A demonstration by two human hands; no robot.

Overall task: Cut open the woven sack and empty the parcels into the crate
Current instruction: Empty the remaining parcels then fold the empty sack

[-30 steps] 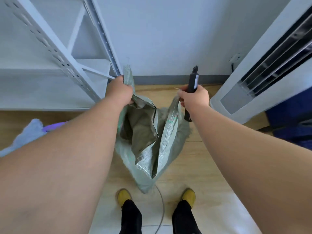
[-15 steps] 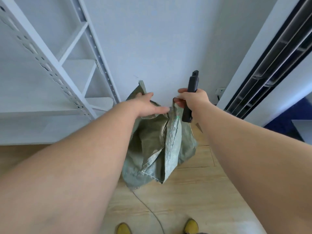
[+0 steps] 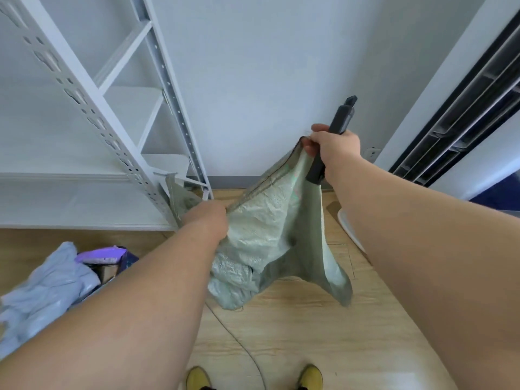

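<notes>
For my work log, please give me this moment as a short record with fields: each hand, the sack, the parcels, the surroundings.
left hand: left hand grips one edge of the woven sack
right hand: right hand pinches the other edge and holds the black cutter
sack: limp, lifted off the wooden floor
parcels: pale blue and purple parcels lie at lower left; crate not clearly visible
surroundings: white metal shelf at left

Crate (image 3: 111, 273) — mostly behind left forearm
</notes>
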